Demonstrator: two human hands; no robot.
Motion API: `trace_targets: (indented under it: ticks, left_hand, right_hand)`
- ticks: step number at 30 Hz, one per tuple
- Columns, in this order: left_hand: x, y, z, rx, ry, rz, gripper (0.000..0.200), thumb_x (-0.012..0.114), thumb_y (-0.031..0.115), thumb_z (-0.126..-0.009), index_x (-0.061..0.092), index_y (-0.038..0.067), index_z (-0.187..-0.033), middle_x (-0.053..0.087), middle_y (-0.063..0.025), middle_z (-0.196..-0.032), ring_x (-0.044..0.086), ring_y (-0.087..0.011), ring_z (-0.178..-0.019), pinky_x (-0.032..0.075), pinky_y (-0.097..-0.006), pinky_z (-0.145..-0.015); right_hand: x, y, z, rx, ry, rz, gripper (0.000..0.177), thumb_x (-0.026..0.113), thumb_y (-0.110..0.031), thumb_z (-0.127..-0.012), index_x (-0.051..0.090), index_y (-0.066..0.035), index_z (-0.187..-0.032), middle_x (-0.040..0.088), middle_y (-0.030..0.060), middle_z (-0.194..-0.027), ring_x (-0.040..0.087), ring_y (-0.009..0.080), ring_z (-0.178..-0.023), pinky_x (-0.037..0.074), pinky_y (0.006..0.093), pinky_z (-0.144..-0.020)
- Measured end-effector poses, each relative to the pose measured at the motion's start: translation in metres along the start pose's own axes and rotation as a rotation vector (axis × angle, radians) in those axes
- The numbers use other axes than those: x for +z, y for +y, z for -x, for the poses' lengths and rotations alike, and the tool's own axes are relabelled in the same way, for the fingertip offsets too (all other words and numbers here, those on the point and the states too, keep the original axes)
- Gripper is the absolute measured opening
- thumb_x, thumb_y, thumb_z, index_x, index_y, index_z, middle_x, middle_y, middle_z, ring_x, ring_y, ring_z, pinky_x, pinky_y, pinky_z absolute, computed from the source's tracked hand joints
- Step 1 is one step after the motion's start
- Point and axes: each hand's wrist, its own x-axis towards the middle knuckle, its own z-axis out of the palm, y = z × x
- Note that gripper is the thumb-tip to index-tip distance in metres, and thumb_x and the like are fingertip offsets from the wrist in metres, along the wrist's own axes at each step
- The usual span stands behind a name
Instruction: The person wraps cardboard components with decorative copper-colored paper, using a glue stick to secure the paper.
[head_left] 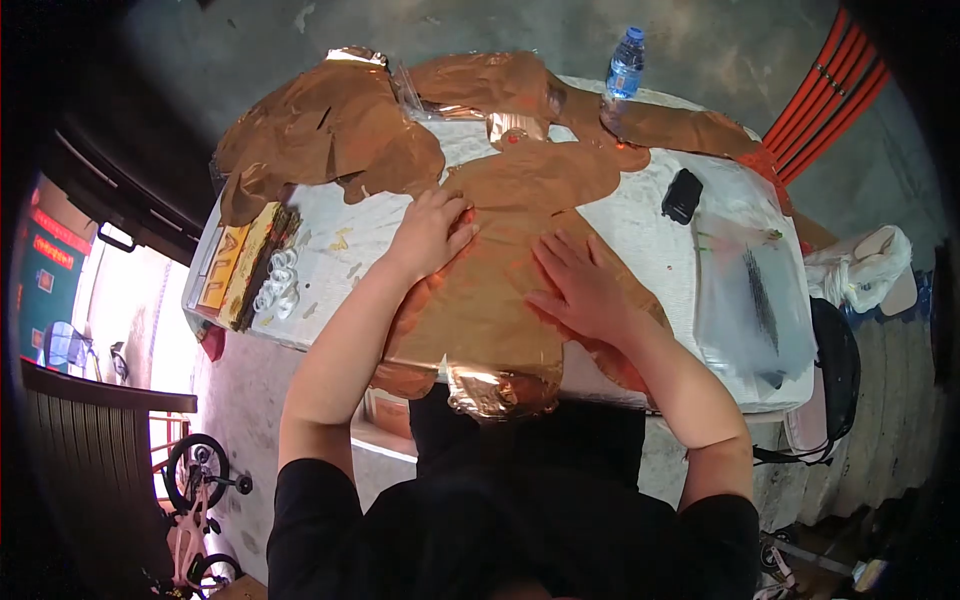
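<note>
Copper-brown foil all over this table, folks. The main piece, a big shiny foil shape, lies down the middle, with its near end hanging a bit over the edge closest to the person.

Left hand is on the foil's left side, fingers bent and thumb out near the fingertips. Can't really tell from this angle if it's pinching a bit of the edge or just pressing. Right hand is open and pretty flat on the right side of the same piece, fingers spread, not gripping anything.

More crinkly foil is at the far left, and a longer foil strip runs along the far right edge. A blue-capped water bottle stands upright by that strip. On the right there's a small black case, and nearer the person a clear plastic bag with something dark in it. Over on the left are some gold-coloured packs with a bunch of curly white ribbon-looking stuff just beside them.
</note>
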Motion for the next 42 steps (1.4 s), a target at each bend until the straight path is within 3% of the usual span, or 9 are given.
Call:
trace_targets:
  ticks: [2,4,8,13,16,20,25,42]
  left_hand:
    - [0.003,-0.001,0.001,0.003,0.011,-0.003,0.034,0.064,0.023,-0.084,0.06,0.003,-0.111,0.057,-0.0138,-0.116,0.051,-0.0332,-0.107,0.041,-0.0402,-0.092]
    - [0.003,0.0,0.001,0.012,0.028,-0.006,0.034,0.064,0.023,-0.084,0.06,0.003,-0.111,0.057,-0.0136,-0.116,0.051,-0.033,-0.108,0.041,-0.0403,-0.092]
    - [0.002,0.0,0.001,0.012,0.024,0.005,0.034,0.063,0.023,-0.084,0.06,0.004,-0.112,0.057,-0.0133,-0.117,0.05,-0.0325,-0.109,0.041,-0.041,-0.092]
    - [0.002,-0.001,0.001,0.028,0.029,0.012,0.033,0.063,0.023,-0.084,0.06,0.004,-0.112,0.057,-0.0133,-0.117,0.05,-0.0324,-0.109,0.041,-0.0411,-0.093]
    - [0.001,-0.001,0.001,0.014,0.021,0.011,0.034,0.064,0.023,-0.084,0.06,0.004,-0.111,0.057,-0.0134,-0.117,0.05,-0.0326,-0.109,0.041,-0.0409,-0.093]
    - [0.002,-0.002,0.002,0.015,0.021,0.02,0.033,0.064,0.023,-0.084,0.06,0.004,-0.111,0.057,-0.0137,-0.117,0.05,-0.0329,-0.11,0.041,-0.0406,-0.094]
    - [0.001,-0.001,0.002,0.024,0.028,0.017,0.033,0.064,0.022,-0.084,0.06,0.004,-0.111,0.056,-0.0141,-0.117,0.05,-0.0331,-0.109,0.041,-0.0406,-0.094]
    - [0.001,0.001,0.002,0.048,0.062,0.01,0.032,0.065,0.023,-0.084,0.062,0.003,-0.108,0.058,-0.0137,-0.113,0.053,-0.0328,-0.105,0.043,-0.0403,-0.091]
  right_hand:
    - [-0.006,0.002,0.0,0.012,0.017,-0.037,0.064,0.053,-0.046,-0.088,0.043,0.0,-0.132,0.041,0.0185,-0.139,0.038,0.0328,-0.131,0.023,0.0492,-0.108]
    - [-0.019,0.001,-0.004,0.103,-0.047,-0.129,0.053,0.059,-0.037,-0.087,0.051,0.001,-0.124,0.048,0.018,-0.132,0.044,0.0323,-0.124,0.024,0.0479,-0.108]
    - [-0.015,0.011,-0.001,0.135,0.004,-0.092,0.046,0.058,-0.033,-0.087,0.053,-0.002,-0.12,0.05,0.0165,-0.13,0.047,0.033,-0.121,0.026,0.0484,-0.108]
    - [-0.028,0.011,-0.004,0.217,-0.085,-0.128,0.028,0.056,-0.023,-0.087,0.061,-0.007,-0.109,0.058,0.011,-0.119,0.053,0.0315,-0.112,0.032,0.0495,-0.105]
    - [-0.024,0.013,-0.001,0.125,0.01,-0.074,0.023,0.056,-0.018,-0.085,0.065,-0.008,-0.104,0.061,0.0096,-0.114,0.054,0.0303,-0.108,0.034,0.0483,-0.104]
    - [-0.027,0.013,-0.003,0.125,-0.053,-0.142,0.022,0.057,-0.015,-0.083,0.066,-0.008,-0.101,0.061,0.0092,-0.112,0.055,0.0292,-0.107,0.035,0.0469,-0.103]
    - [-0.019,0.015,0.0,0.069,0.027,-0.057,0.02,0.058,-0.015,-0.082,0.067,-0.009,-0.099,0.06,0.0093,-0.112,0.055,0.0281,-0.107,0.035,0.0456,-0.103]
    - [-0.022,0.016,0.0,0.058,-0.027,-0.091,0.023,0.058,-0.017,-0.083,0.064,-0.008,-0.103,0.058,0.0108,-0.118,0.051,0.0265,-0.114,0.033,0.0444,-0.104]
